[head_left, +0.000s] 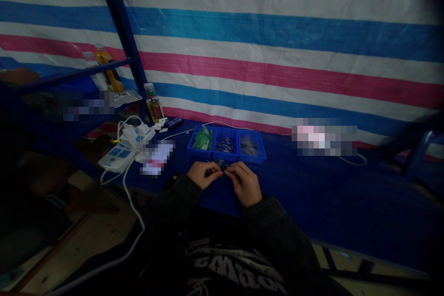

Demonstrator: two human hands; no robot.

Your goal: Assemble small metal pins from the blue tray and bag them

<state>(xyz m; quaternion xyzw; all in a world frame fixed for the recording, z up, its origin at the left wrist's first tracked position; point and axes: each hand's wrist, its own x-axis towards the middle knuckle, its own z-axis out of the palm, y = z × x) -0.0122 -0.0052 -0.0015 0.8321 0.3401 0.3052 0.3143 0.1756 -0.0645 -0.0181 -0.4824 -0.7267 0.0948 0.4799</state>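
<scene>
A person's left hand and right hand meet low over a blue-covered counter, the fingers of both clenched in a pinch on a small metal pin. Exactly how the pin sits between them is too small to tell. A loose cluster of dark pins lies just beyond the hands, close to the front of three blue bins set side by side. The left bin holds green packets, the middle one metal pins, and the right one brownish pieces too dim to identify. Farther left on the counter sit a white power strip, a second strip and a blurred white item, with a bottle of yellowish liquid behind them. Another blurred item rests to the right, beside a white cable. A pink, white and blue striped tarp hangs behind the counter. Dark sleeves cover both forearms.
</scene>
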